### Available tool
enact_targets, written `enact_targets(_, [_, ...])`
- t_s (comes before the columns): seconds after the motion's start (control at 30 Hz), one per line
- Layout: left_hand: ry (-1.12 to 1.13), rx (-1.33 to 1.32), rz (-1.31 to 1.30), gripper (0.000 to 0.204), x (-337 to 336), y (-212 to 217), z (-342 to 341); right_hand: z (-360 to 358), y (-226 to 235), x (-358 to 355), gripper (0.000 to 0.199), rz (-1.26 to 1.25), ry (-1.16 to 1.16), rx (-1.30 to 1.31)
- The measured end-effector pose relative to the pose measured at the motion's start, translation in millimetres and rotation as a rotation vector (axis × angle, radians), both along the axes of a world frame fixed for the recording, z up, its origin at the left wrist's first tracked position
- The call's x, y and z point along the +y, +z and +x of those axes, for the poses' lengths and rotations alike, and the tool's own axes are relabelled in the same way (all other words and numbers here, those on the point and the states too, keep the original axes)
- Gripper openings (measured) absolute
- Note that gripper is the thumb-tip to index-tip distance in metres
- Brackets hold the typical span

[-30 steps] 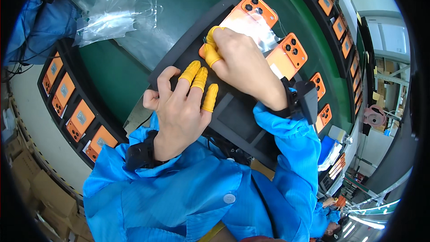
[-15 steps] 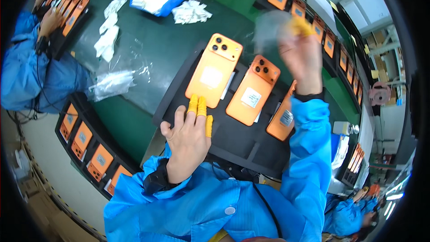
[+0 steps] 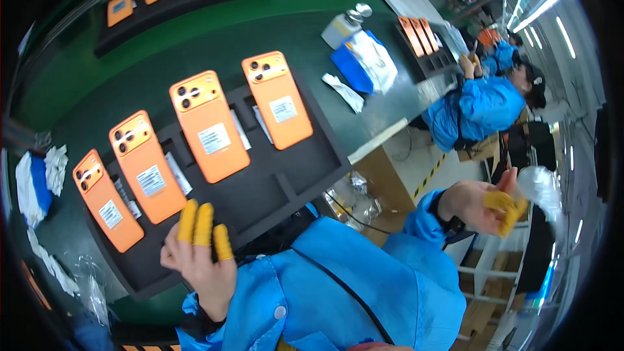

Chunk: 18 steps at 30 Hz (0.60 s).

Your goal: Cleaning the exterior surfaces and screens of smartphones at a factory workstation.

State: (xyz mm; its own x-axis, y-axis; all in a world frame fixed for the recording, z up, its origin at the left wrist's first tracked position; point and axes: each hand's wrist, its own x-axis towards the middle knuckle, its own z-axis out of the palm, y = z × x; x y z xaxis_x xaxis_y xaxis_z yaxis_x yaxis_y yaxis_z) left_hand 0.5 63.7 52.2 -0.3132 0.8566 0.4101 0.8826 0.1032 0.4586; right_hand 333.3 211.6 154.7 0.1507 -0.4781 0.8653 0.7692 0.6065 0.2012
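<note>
Noting four orange smartphones in the black tray on the green bench: camera side up, lying in a slanted row, each with a white label on its back. White slips sit beside them.

Our left hand is over the near edge of the tray, yellow finger cots on three extended, slightly parted fingers. It grips nothing; its fingertips are right by the lower end of the second phone from the left, contact uncertain.

Our right hand is well off to the right of the tray, fingers partly curled. A blurred piece of clear film shows at its fingertips; we cannot tell whether it is pinched or loose.

Beyond the tray we log a dispenser bottle next to a blue-and-white packet. Clear plastic lies in an open carton below the bench. A co-worker in blue sits farther right.
</note>
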Motion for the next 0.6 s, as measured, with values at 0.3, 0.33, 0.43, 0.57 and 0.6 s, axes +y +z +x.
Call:
enact_targets(0.3, [-0.494, -0.062, -0.144, 0.04, 24.0, -7.3, 28.9, 71.0, -280.4, -58.7, 0.044, -1.827, -0.517, -0.113])
enact_targets(0.33, [-0.495, -0.035, -0.169, 0.04, 23.4, -8.0, 26.4, 56.0, -273.8, -58.3, 0.043, -2.018, -0.534, -0.024])
enact_targets(0.43, [-0.522, 0.034, -0.215, 0.036, 23.7, -17.4, 22.5, 44.1, -239.4, -15.5, 0.025, -1.531, -0.463, 0.064])
enact_targets(0.57, [-0.56, -0.009, -0.212, 0.029, 31.1, -2.6, 22.8, -22.8, -129.1, 40.0, 0.018, -1.299, -0.066, 0.012])
enact_targets(0.6, [-0.581, 0.002, -0.178, 0.029, 36.4, 0.2, 22.5, -30.8, -126.0, 54.3, 0.019, -1.335, -0.008, -0.106])
